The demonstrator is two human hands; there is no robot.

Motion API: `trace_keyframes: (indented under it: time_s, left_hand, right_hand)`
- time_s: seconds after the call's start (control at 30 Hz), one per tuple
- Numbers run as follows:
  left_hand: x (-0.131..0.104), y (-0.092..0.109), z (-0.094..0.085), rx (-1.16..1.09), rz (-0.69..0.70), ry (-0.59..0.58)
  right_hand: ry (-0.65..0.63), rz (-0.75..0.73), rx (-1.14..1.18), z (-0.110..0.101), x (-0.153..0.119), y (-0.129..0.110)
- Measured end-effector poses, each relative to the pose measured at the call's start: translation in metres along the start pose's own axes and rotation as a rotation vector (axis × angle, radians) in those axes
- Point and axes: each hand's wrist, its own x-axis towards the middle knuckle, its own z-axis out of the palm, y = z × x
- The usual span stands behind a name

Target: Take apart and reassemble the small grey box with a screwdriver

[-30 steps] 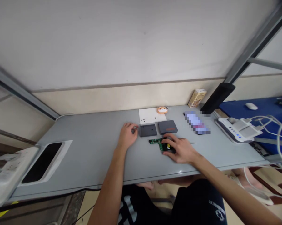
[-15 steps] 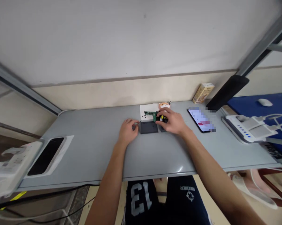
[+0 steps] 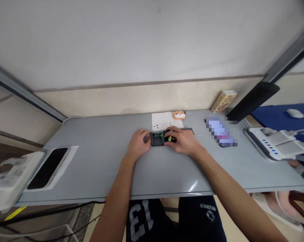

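Note:
A shallow dark grey case [image 3: 156, 141] lies on the grey desk in front of me. My left hand [image 3: 139, 143] rests at its left side, fingers curled and fingertips against the case's edge. With curled fingers, my right hand [image 3: 183, 140] grips a green circuit board [image 3: 158, 134] by its black end, which carries a yellow spot. The board sits inside the case or just over it; I cannot tell whether it is fully seated. Partly behind my right hand is another dark flat piece [image 3: 189, 129].
Behind the case lies a white paper [image 3: 160, 118] with several tiny dark pieces, and an orange animal-faced case [image 3: 179, 115]. To the right are a lit phone [image 3: 220, 131], a box [image 3: 224, 101] and a power strip [image 3: 261, 144]. A dark phone [image 3: 48, 168] lies far left.
My right hand has lowered the circuit board from above the paper down to the case. My left hand has come into contact with the case's left edge. The view has shifted slightly.

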Motion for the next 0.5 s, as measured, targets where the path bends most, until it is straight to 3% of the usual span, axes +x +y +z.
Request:
trace_keyframes:
  time_s: [0.13,0.4,0.5]
  left_hand:
    - [-0.0006,0.002,-0.0012,-0.024,0.006,0.001]
    - [0.001,0.0008,-0.0007,-0.05,-0.015,-0.014]
    - [-0.0006,-0.0007,-0.0006,-0.044,-0.017,-0.015]
  right_hand:
    - [0.013,0.001,0.028,-0.0009,-0.0017,0.0009]
    - [-0.083,-0.037,0.007,-0.0007,-0.0008,0.0029]
    - [-0.032,-0.026,0.06,-0.0065,-0.0038,0.0016]
